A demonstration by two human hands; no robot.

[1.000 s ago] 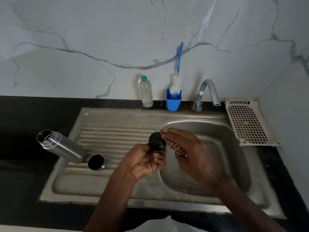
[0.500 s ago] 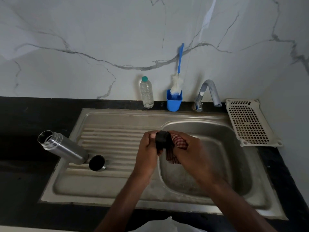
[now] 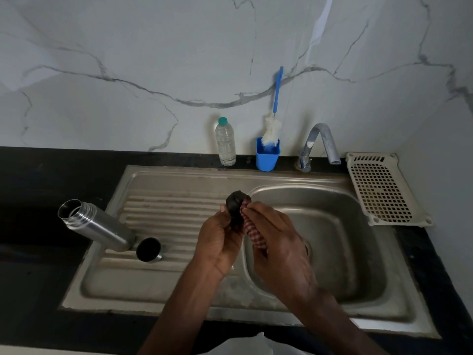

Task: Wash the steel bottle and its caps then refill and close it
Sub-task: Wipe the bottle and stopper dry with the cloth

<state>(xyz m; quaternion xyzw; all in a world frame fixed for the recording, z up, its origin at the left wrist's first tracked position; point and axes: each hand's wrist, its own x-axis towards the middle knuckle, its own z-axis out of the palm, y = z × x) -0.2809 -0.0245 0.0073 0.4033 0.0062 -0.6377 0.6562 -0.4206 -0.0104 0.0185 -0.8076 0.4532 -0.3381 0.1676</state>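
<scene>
One black cap (image 3: 236,204) gripped in left hand (image 3: 220,239).

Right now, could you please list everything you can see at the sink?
bottle: 1, steel, open, lying across the sink's left edge
cup cap: 1, steel, dark inside, on the drainboard by the bottle
stopper: 1, black, in the left hand
cloth: 1, red check, against the stopper
water bottle: 1, clear, green cap, by the wall
brush: 1, blue and white, in the holder
holder: 1, blue, by the tap
tap: 1, steel
sink: 1, steel
tray: 1, cream, right counter
left hand: holds stopper
right hand: holds cloth
</scene>
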